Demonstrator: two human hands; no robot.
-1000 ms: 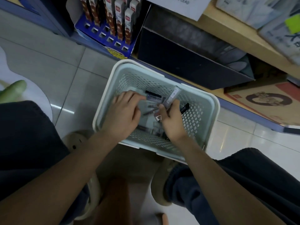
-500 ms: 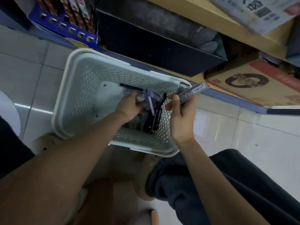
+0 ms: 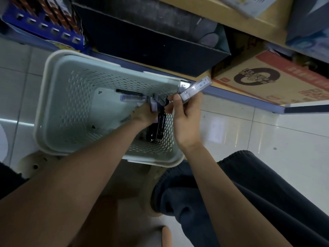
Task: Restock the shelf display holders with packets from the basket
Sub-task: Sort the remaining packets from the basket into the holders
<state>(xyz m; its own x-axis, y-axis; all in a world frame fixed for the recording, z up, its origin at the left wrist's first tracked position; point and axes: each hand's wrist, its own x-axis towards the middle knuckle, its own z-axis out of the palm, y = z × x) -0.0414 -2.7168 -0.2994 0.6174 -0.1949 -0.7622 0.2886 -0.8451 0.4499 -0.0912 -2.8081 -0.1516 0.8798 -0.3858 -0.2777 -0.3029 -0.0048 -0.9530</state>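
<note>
Head view looks down at a person crouched over a pale green perforated plastic basket (image 3: 58,97) on the tiled floor, pushed against the foot of the shelf. The right hand (image 3: 185,120) is raised at the basket's far right corner, thumb and curled fingers clamped round a small stack of slim clear plastic packets (image 3: 195,87). Their free ends jut up and away from the hand toward the shelf edge, probably so they stay squared up and ready to slot in as a batch. Just left of it, the left hand (image 3: 144,113) is down inside the basket, fingers curled on a fan of loose packets (image 3: 159,127), dark and clear ones. One clear packet sticks out beyond its knuckles, others trail back under the wrist. It looks to be gathering them to pass across to the right hand. Up and well left of both hands stands the blue cardboard display holder (image 3: 44,27) with square slots, partly filled with red-and-white packets. Directly beyond the hands is a black open box (image 3: 151,49), and beyond the right hand a brown printed carton (image 3: 267,81). Restocking seems to be at the collecting stage, with nothing yet at the holder.
</note>
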